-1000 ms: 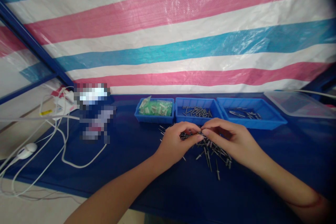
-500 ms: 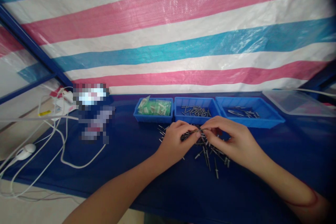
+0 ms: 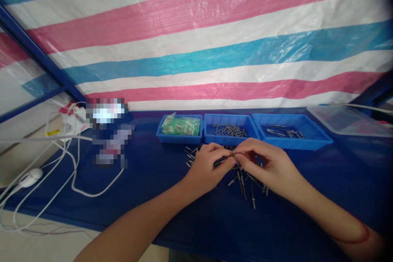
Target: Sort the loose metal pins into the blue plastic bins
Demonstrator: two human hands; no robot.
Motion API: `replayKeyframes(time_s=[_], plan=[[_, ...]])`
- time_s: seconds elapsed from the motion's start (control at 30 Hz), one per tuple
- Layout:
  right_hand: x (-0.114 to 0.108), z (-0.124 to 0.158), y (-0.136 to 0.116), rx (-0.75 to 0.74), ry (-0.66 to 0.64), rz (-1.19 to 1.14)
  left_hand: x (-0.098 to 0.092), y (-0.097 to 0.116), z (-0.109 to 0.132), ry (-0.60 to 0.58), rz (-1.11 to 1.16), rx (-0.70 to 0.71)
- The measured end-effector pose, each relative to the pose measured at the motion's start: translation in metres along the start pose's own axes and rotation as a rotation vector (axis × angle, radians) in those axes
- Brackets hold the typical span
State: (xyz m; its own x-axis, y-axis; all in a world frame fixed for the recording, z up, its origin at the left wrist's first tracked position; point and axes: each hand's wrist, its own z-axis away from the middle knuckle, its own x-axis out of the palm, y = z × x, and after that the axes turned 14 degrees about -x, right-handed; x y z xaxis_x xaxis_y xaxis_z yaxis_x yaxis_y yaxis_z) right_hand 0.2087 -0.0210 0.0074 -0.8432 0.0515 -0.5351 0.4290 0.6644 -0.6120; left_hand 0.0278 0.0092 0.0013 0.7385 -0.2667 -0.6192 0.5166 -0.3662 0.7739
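Two bare hands busy: your left hand [image 3: 204, 168] and right hand [image 3: 272, 166] almost meet, each thumb closed toward its forefinger; what's pinched, can't tell. Loose slim silvery metal rivets [image 3: 241, 182] lie beneath and around them, three blue plastic trays [image 3: 219, 140] just beyond. Looks like fingertip handling; the next move calls for light, steady control.

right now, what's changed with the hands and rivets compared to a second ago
The right hand has shifted slightly lower in the view, covering more of the rivet pile. No pickup or release is visible; anything pinched is too small to tell. The left hand and the three blue bins look unchanged.
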Motion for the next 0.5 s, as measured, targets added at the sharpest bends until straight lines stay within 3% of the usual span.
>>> replayKeyframes(time_s=[0.17, 0.3, 0.4, 0.5], plan=[[-0.004, -0.001, 0.0, -0.126, -0.012, 0.113, -0.002, 0.001, 0.0, 0.077, 0.043, -0.003], [-0.014, -0.005, 0.005, -0.2, -0.099, 0.187, -0.005, 0.001, -0.001, 0.093, -0.016, -0.008], [-0.032, -0.008, 0.013, -0.21, -0.111, 0.309, -0.006, 0.0, 0.0, 0.071, -0.14, 0.003], [-0.059, -0.007, 0.026, -0.12, -0.034, 0.481, -0.006, -0.001, 0.003, -0.002, -0.315, 0.074]])
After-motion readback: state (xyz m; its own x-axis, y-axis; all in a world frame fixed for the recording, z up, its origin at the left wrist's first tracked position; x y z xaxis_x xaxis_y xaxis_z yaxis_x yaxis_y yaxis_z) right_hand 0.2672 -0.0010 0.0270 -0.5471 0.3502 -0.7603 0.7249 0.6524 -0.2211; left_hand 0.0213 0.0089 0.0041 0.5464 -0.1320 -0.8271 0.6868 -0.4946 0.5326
